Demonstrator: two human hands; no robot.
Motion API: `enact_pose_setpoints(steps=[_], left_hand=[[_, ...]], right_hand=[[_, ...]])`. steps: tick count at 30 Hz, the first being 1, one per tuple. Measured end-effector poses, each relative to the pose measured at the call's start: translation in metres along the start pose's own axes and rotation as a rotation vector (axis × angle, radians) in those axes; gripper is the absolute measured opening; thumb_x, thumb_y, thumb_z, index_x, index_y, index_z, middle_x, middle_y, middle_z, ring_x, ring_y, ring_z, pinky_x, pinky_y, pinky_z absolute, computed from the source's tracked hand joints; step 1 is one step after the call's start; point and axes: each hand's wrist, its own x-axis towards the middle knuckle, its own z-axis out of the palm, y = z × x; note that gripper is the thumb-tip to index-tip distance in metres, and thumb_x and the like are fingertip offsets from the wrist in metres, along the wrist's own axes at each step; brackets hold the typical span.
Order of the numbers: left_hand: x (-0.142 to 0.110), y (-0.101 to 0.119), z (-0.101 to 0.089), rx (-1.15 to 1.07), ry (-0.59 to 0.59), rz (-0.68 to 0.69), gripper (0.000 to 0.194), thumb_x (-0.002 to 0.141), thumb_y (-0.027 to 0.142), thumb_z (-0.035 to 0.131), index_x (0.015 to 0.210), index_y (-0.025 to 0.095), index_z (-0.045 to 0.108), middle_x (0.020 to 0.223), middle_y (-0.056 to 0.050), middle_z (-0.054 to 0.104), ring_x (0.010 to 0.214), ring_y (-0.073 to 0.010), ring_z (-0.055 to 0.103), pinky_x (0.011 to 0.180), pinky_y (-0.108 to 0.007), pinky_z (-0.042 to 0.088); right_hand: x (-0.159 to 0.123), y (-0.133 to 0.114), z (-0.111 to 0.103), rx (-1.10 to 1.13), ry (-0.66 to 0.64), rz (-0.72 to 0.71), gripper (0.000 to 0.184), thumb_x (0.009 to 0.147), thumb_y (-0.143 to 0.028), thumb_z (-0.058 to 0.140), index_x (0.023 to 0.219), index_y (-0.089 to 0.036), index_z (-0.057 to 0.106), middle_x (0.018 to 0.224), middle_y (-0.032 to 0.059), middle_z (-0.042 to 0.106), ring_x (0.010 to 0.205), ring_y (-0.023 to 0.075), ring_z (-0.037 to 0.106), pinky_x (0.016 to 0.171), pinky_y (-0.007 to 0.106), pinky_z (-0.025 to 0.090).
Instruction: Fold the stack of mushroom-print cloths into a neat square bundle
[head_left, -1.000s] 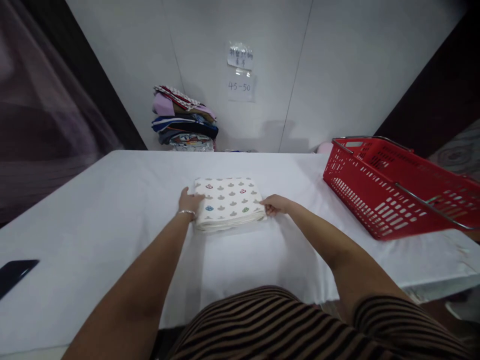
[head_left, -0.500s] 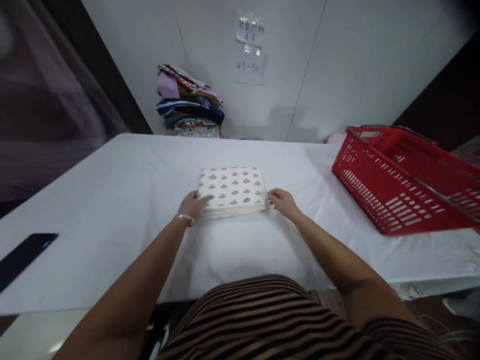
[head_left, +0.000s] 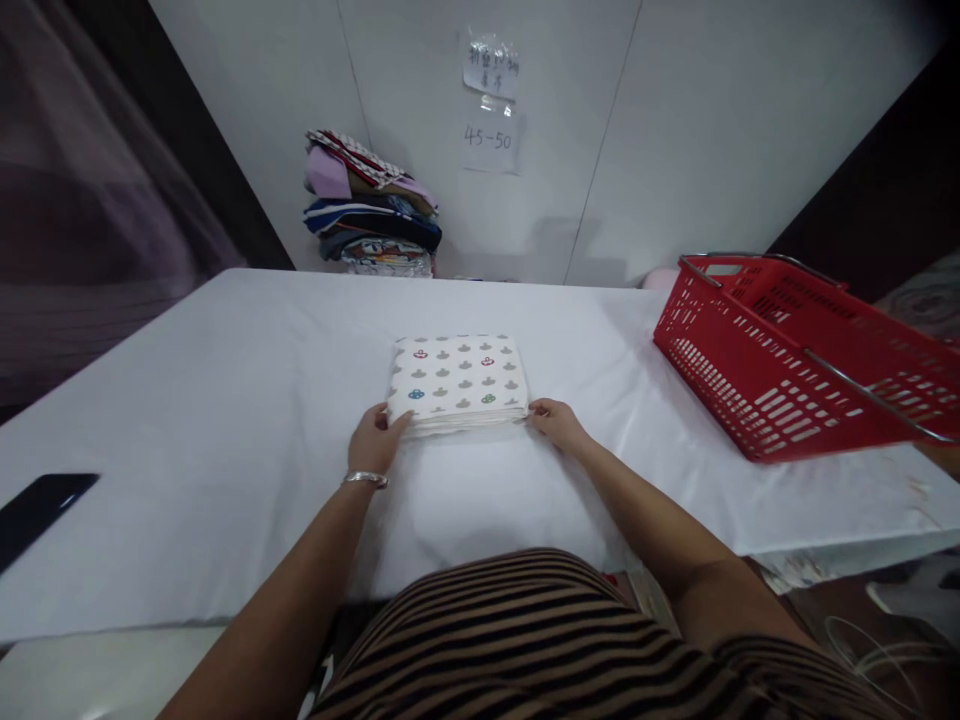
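Observation:
A folded white cloth (head_left: 454,380) printed with small grey and coloured motifs lies flat on the white table (head_left: 225,400). My left hand (head_left: 376,441) rests at its near left corner, fingers curled onto the edge, a silver bracelet on the wrist. At the near right corner my right hand (head_left: 553,421) pinches the edge of the stacked layers. Both hands touch the cloth while it stays on the table.
A red plastic basket (head_left: 787,370) with metal handles stands on the table's right side. A pile of folded clothes (head_left: 369,220) is stacked against the back wall. A dark flat object (head_left: 37,505) lies at the left edge. Paper notes (head_left: 491,100) hang on the wall.
Both hands slid back from the cloth's sides to its near corners. The cloth itself stays in place; the view shifted slightly.

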Motion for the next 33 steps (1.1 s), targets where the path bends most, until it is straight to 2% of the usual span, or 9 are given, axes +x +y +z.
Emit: enact_pose_setpoints(steps=[5, 11, 17, 20, 22, 26, 29, 33], left_hand=[[0.001, -0.002, 0.001, 0.008, -0.004, -0.005, 0.060, 0.068, 0.054, 0.061, 0.116, 0.018, 0.055, 0.094, -0.005, 0.065, 0.087, -0.0196, 0.059, 0.082, -0.032, 0.044], [0.000, 0.000, 0.001, 0.041, -0.008, 0.010, 0.059, 0.069, 0.054, 0.059, 0.115, 0.018, 0.056, 0.093, -0.005, 0.065, 0.084, -0.0198, 0.059, 0.079, -0.032, 0.045], [0.001, 0.001, 0.000, 0.029, -0.016, -0.010, 0.058, 0.069, 0.053, 0.060, 0.115, 0.018, 0.056, 0.096, -0.006, 0.066, 0.088, -0.0202, 0.060, 0.082, -0.032, 0.045], [0.000, 0.000, 0.000, -0.038, -0.014, -0.018, 0.058, 0.068, 0.052, 0.061, 0.114, 0.018, 0.057, 0.096, -0.006, 0.066, 0.088, -0.0196, 0.060, 0.083, -0.031, 0.045], [-0.001, -0.001, -0.001, -0.092, -0.010, -0.030, 0.056, 0.068, 0.051, 0.061, 0.113, 0.018, 0.058, 0.097, -0.006, 0.066, 0.090, -0.0195, 0.060, 0.084, -0.031, 0.045], [0.001, 0.000, -0.005, -0.160, -0.003, -0.106, 0.052, 0.072, 0.049, 0.057, 0.113, 0.017, 0.058, 0.098, -0.006, 0.067, 0.089, -0.0194, 0.061, 0.083, -0.031, 0.046], [0.006, 0.005, -0.008, -0.122, -0.016, -0.139, 0.049, 0.072, 0.046, 0.058, 0.111, 0.017, 0.060, 0.098, -0.006, 0.067, 0.089, -0.0200, 0.061, 0.082, -0.030, 0.046], [0.010, 0.009, -0.009, -0.015, -0.074, -0.120, 0.048, 0.073, 0.044, 0.057, 0.111, 0.016, 0.060, 0.097, -0.007, 0.068, 0.087, -0.0207, 0.062, 0.081, -0.031, 0.046]], right_hand=[[0.002, 0.002, 0.004, -0.140, 0.053, -0.079, 0.016, 0.068, -0.032, 0.056, 0.077, -0.021, 0.063, 0.064, -0.0044, 0.057, 0.058, 0.0111, 0.048, 0.056, 0.022, 0.036], [0.002, 0.001, 0.004, -0.241, 0.030, -0.100, 0.014, 0.071, -0.030, 0.052, 0.076, -0.021, 0.062, 0.064, -0.0039, 0.058, 0.059, 0.0122, 0.049, 0.056, 0.022, 0.034], [0.000, 0.000, 0.003, -0.193, 0.024, -0.097, 0.012, 0.070, -0.030, 0.053, 0.069, -0.021, 0.061, 0.061, -0.0038, 0.057, 0.059, 0.0124, 0.050, 0.057, 0.022, 0.035], [-0.006, -0.004, 0.003, -0.065, 0.070, -0.051, 0.017, 0.072, -0.035, 0.052, 0.068, -0.020, 0.059, 0.056, -0.0041, 0.054, 0.053, 0.0113, 0.047, 0.053, 0.022, 0.035], [-0.009, -0.009, 0.003, 0.051, 0.077, 0.011, 0.027, 0.075, -0.043, 0.049, 0.068, -0.019, 0.058, 0.051, -0.0042, 0.050, 0.047, 0.0101, 0.043, 0.048, 0.021, 0.033], [-0.009, -0.021, 0.004, 0.235, -0.008, 0.168, 0.040, 0.077, -0.055, 0.048, 0.066, -0.017, 0.056, 0.053, -0.0024, 0.051, 0.040, 0.0075, 0.039, 0.040, 0.021, 0.030], [-0.003, -0.030, 0.004, 0.274, -0.053, 0.243, 0.040, 0.075, -0.055, 0.053, 0.062, -0.018, 0.052, 0.051, -0.0026, 0.049, 0.038, 0.0068, 0.038, 0.037, 0.021, 0.026], [0.004, -0.037, 0.004, 0.232, -0.094, 0.238, 0.036, 0.072, -0.047, 0.061, 0.054, -0.019, 0.045, 0.042, -0.0047, 0.043, 0.037, 0.0067, 0.035, 0.036, 0.021, 0.023]])
